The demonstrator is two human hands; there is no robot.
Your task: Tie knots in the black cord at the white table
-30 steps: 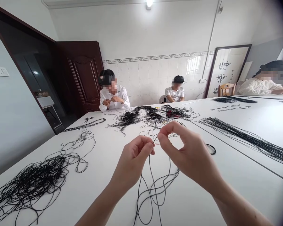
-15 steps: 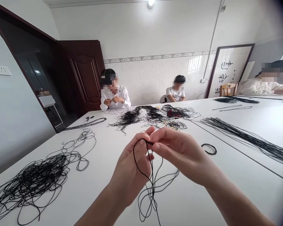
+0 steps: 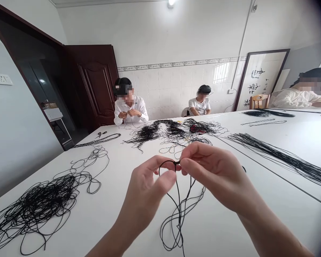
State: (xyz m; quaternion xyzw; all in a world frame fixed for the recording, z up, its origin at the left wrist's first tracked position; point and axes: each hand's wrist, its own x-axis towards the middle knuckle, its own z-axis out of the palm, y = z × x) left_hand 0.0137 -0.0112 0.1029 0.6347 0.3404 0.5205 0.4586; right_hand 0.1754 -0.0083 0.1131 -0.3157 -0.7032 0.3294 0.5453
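Observation:
Between my hands is a black cord (image 3: 179,214) with a small knotted part at its top; its loops hang down toward the white table. My right hand (image 3: 212,175) pinches the knotted part between thumb and fingertips. My left hand (image 3: 152,185) is curled beside it, with the thumb and index finger around the cord just left of the knot. A loop of the cord arches over my left thumb. The other fingers of my left hand are mostly hidden.
A tangled black cord pile (image 3: 48,196) lies at the left on the white table (image 3: 117,221). More tangled cords (image 3: 173,130) lie ahead, a straight cord bundle (image 3: 283,155) at the right, scissors (image 3: 101,134) at the far left. Three people sit around the table.
Both hands have shifted slightly right with the cord. My left thumb has come down from the knotted part, which now shows more clearly. The black ring at the right is now mostly covered.

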